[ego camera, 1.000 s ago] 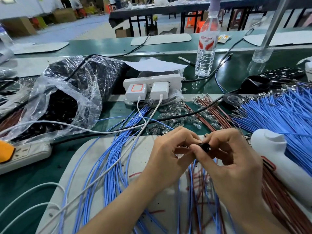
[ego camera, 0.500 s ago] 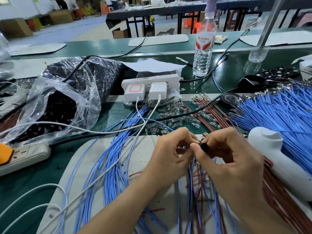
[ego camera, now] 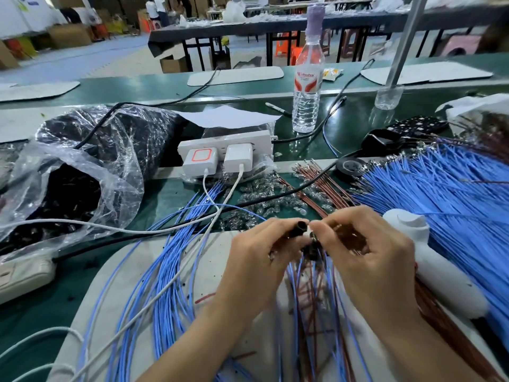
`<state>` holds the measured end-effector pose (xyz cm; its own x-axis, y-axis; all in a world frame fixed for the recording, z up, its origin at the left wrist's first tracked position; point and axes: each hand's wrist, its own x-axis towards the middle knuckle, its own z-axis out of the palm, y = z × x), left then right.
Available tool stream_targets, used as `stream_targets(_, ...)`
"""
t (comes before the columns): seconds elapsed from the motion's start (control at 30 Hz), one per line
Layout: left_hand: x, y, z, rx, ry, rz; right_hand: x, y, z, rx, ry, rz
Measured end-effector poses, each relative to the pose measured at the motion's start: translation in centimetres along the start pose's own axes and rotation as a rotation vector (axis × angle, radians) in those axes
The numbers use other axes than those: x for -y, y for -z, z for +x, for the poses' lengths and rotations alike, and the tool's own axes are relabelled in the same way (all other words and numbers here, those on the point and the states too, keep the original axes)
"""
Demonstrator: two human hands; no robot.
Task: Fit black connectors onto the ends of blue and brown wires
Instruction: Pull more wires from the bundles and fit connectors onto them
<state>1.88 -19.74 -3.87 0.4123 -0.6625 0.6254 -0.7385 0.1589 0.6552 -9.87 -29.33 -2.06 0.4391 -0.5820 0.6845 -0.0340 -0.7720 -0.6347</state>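
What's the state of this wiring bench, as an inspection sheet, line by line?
Surface: green bench with a pale work mat nearest the camera.
Job's things: black connector at the fingertips; loose blue wires on the mat; blue wire bundle at right; brown wires beyond; clear bag of black connectors at left.
Clutter: water bottle, tape roll, small clear parts, white plastic device.
Grippers: left hand pinches the black connector; right hand pinches a wire end against it, blurred.
Cables: two white charger cables from the power strip; black cable crossing the bench.
Surroundings: dark table, cardboard boxes.
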Motion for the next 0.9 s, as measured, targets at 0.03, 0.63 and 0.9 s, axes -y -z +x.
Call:
stream_targets(0.03,0.0,0.1,0.1,-0.034,0.042,-0.01,-0.4,0.1,0.3,0.005,-0.029,-0.079)
stream_targets(0.63,0.1,0.4,-0.2,-0.032,0.151,-0.068,-1.8,0.8,0.9,0.382,-0.372,-0.536)
stream_targets(0.9,-0.3,0.4,-0.1,-0.07,0.168,-0.09,-1.0,1.0,1.0,-0.042,-0.07,-0.37)
